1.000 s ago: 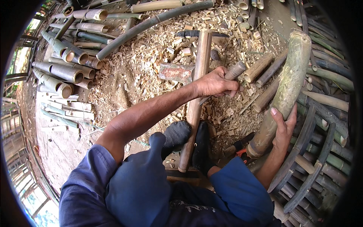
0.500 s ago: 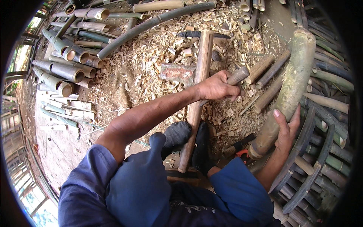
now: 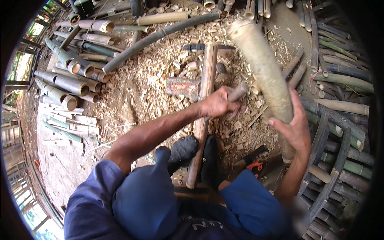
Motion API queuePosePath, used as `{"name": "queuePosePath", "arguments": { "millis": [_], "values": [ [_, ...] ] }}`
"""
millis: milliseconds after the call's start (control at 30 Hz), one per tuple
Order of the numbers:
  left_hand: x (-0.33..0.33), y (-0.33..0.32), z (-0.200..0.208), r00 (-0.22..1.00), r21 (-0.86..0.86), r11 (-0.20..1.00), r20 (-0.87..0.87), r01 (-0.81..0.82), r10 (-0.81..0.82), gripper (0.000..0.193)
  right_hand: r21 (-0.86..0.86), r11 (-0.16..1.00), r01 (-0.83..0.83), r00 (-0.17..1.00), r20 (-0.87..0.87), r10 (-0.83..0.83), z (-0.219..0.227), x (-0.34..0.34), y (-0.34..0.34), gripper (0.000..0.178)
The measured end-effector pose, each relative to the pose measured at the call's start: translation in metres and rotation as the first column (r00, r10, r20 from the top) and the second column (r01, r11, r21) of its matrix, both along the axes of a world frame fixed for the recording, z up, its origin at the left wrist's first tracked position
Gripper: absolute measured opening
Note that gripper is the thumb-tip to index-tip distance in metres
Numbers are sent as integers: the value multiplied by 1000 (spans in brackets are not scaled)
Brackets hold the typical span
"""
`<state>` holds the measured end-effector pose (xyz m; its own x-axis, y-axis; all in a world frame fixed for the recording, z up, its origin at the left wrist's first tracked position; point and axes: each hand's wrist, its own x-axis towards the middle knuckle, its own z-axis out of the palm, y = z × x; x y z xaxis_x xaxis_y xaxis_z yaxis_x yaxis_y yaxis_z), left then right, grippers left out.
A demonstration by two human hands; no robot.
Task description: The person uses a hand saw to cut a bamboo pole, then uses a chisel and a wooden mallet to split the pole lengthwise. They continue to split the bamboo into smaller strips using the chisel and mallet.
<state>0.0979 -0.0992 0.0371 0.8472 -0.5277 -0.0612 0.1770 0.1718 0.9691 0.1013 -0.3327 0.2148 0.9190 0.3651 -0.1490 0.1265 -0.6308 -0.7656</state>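
My left hand (image 3: 216, 103) is closed round the wooden handle (image 3: 239, 91) of a tool; most of the tool is hidden by the hand. It is held just right of a bamboo pole (image 3: 205, 86) that stands out between my dark-covered feet. My right hand (image 3: 297, 127) grips a thick, pale green bamboo section (image 3: 266, 66), with the thumb on its near side and the fingers on its right side. The section leans up and to the left, its far end above the shavings. Beside the pole lies a rusty reddish block (image 3: 182, 88).
Wood chips (image 3: 148, 76) cover the floor ahead. Cut bamboo tubes (image 3: 72, 78) lie in stacks at the left, and a bamboo rack (image 3: 340, 168) with more poles fills the right. A tool with an orange handle (image 3: 255, 165) lies near my right knee. A long dark bamboo pole (image 3: 160, 35) crosses the back.
The thick bamboo section has swung to the left at its far end, and my right hand has moved up and left with it. My left hand has shifted slightly left, still holding the handle.
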Motion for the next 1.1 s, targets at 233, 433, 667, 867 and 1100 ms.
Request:
{"name": "queuePosePath", "arguments": {
  "millis": [233,433,667,867,1100],
  "values": [
    [77,15,40,988,31,989,63,-143,141,30,128,962,241,888,370,-272,28,-17,-32,86],
    [113,1,28,997,96,993,8,-75,75,19,326,903,280,786,462,-411,54,9,-32,82],
    [126,-11,-11,966,285,943,235,-169,102,19,-37,997,65,983,175,-58,-17,59,-16,94],
    [166,-58,-37,961,808,526,174,-265,216,22,50,980,191,949,245,-197,-22,41,-40,89],
    [85,-26,48,924,467,831,70,302,-375,19,218,920,324,907,205,-368,-21,-11,-61,82]
  ]
}}
